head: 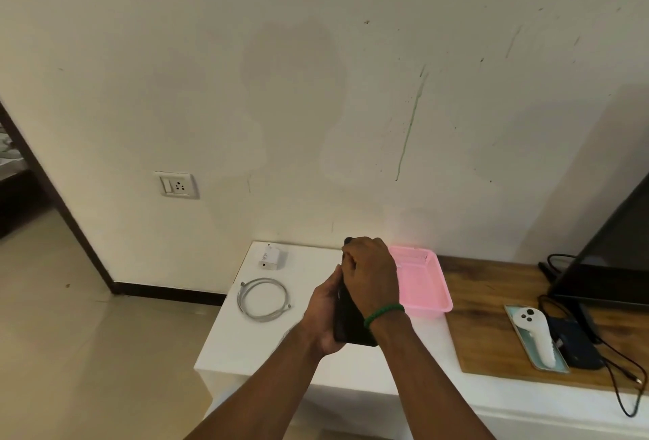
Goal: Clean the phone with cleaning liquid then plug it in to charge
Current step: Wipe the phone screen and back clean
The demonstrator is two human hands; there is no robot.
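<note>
A black phone [349, 327] is held on edge above the white table [246, 341]. My left hand [323, 313] grips its lower left side from below. Over the phone's upper part lies my right hand [368, 274], fingers closed, a green band on the wrist; whether it holds a cloth is hidden. A white charger adapter [270, 257] sits at the table's far left corner. In front of it lies a coiled white cable [264, 299]. A wall socket [176, 185] with a switch is on the wall to the left. No cleaning liquid bottle is visible.
A pink plastic basket [426, 285] stands behind my right hand. To the right, a wooden board [491, 320] carries a tray with a white controller [533, 334], a dark device and black cables. A black screen [611, 253] leans at the far right. A doorway opens at left.
</note>
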